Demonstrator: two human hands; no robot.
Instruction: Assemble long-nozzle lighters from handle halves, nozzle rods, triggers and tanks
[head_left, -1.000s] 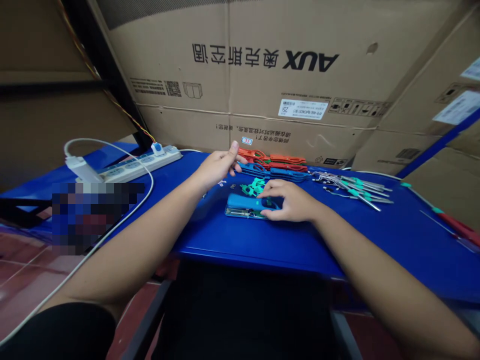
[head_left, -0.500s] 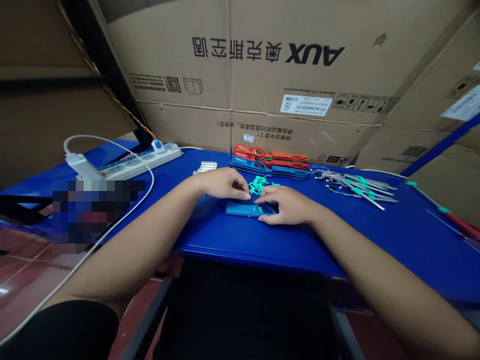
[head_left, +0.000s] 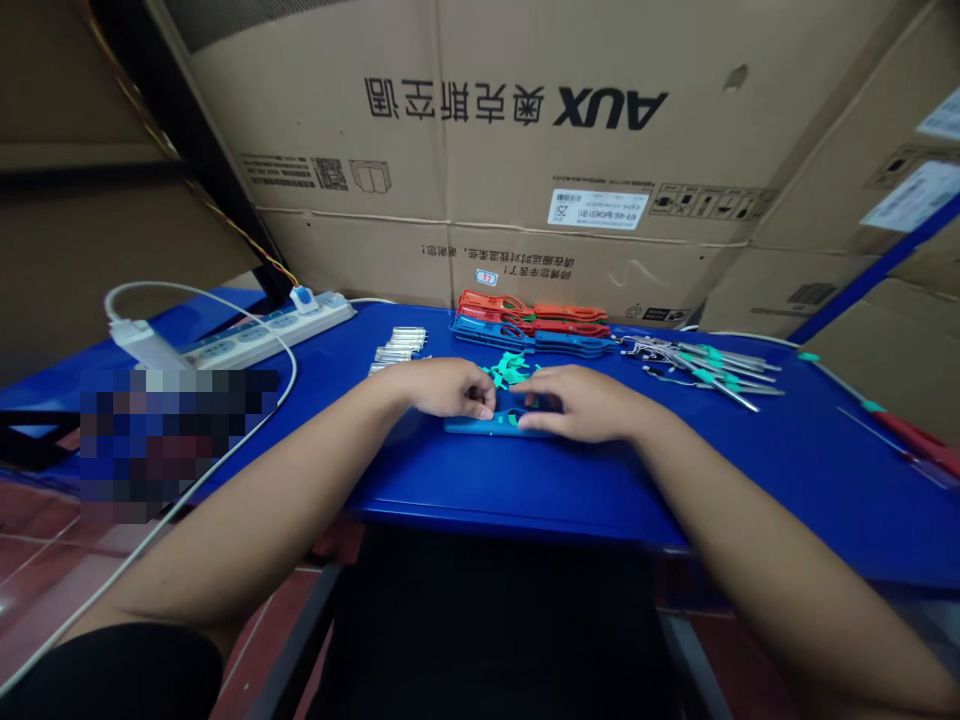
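Observation:
A blue plastic casing (head_left: 491, 425) with small green pieces in it lies flat near the table's front edge. Over its left part is my left hand (head_left: 454, 388), fingers curled and pressed together; whatever they pinch is too small to name. My right hand (head_left: 589, 403) grips the casing's right end between thumb and fingers. Just behind the casing lies a small heap of green pieces (head_left: 510, 368). Silver cylindrical parts (head_left: 405, 340) sit behind my left hand.
Stacked red casings (head_left: 566, 325) and blue casings (head_left: 487, 330) stand along the cardboard (head_left: 510, 180). Metal rods with wires and green tabs (head_left: 724, 375) lie to the right. A white power strip (head_left: 277, 330) and its cable occupy the left of the blue table (head_left: 450, 490).
My left hand has come down from behind the casing onto its left part. My right hand stays at the right end. The whole view has shifted slightly.

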